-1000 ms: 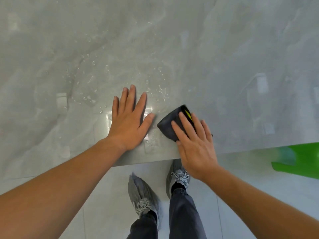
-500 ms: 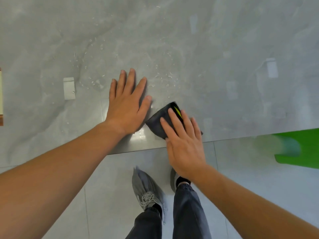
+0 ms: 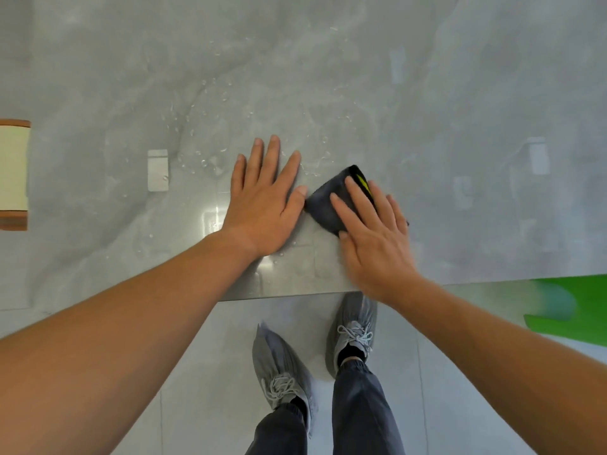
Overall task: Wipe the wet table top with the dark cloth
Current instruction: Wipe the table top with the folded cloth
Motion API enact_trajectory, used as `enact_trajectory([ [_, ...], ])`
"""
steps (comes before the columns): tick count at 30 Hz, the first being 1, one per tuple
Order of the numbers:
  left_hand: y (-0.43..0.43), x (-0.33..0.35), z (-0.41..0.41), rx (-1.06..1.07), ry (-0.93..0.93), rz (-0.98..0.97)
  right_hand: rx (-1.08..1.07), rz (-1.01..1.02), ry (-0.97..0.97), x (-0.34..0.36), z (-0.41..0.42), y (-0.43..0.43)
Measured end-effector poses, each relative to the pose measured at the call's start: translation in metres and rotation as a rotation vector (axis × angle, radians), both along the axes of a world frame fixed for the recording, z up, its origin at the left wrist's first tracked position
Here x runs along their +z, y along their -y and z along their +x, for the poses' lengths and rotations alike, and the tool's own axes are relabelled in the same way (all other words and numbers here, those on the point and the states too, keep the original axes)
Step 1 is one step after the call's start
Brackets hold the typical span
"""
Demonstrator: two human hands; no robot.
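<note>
droplets (image 3: 210, 159) beaded on the table (image 3: 460, 93), left of and beyond the fingers | left hand (image 3: 262, 205) flat, open, holding nothing; may smear water | cloth (image 3: 331, 201) pinned under flat right hand (image 3: 371, 231) near the edge; small folded pad could miss the far drops

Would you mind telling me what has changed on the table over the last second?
Very little. The right hand still presses flat on the dark cloth, and the left hand still lies flat beside it, thumb at the cloth's corner. Neither visibly shifts against the other; mainly the camera view moves. Droplets beyond the left hand remain unwiped, and nothing was picked up or released.
</note>
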State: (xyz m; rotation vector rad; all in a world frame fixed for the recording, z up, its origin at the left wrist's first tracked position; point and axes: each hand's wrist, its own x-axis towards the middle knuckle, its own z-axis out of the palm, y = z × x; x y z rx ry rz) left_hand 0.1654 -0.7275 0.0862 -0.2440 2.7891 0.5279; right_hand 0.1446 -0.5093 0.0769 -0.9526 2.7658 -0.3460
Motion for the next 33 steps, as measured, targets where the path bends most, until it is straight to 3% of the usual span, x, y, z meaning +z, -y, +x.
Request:
enact_trajectory([
  [2, 0.001, -0.001, 0.0, 0.0, -0.006, -0.006, -0.042, -0.004, -0.001, 0.001, -0.039, 0.006],
  [5, 0.002, -0.004, 0.001, 0.001, -0.026, -0.01, -0.3, -0.015, 0.024, 0.002, -0.102, 0.029],
  [8, 0.002, -0.005, 0.001, 0.006, -0.031, -0.008, -0.392, -0.001, 0.024, -0.002, -0.108, 0.047],
  [15, -0.001, -0.001, 0.0, 0.039, -0.034, 0.018, 0.048, 0.042, 0.024, 0.002, -0.056, 0.011],
  [17, -0.002, -0.001, 0.0, 0.054, -0.045, 0.03, 0.027, 0.034, 0.036, 0.003, -0.087, 0.014],
  [22, -0.002, 0.002, -0.002, 0.1, -0.076, 0.079, -0.316, -0.001, 0.056, 0.002, -0.161, 0.062],
  [24, -0.002, 0.004, -0.001, 0.114, -0.074, 0.088, -0.265, 0.015, 0.039, 0.001, -0.147, 0.066],
  [28, -0.002, 0.011, -0.004, 0.138, -0.055, 0.062, 0.052, 0.045, 0.008, 0.005, -0.099, 0.035],
  [33, 0.0, 0.02, -0.024, 0.188, -0.046, 0.024, 0.177, 0.055, 0.011, 0.003, -0.146, 0.032],
])
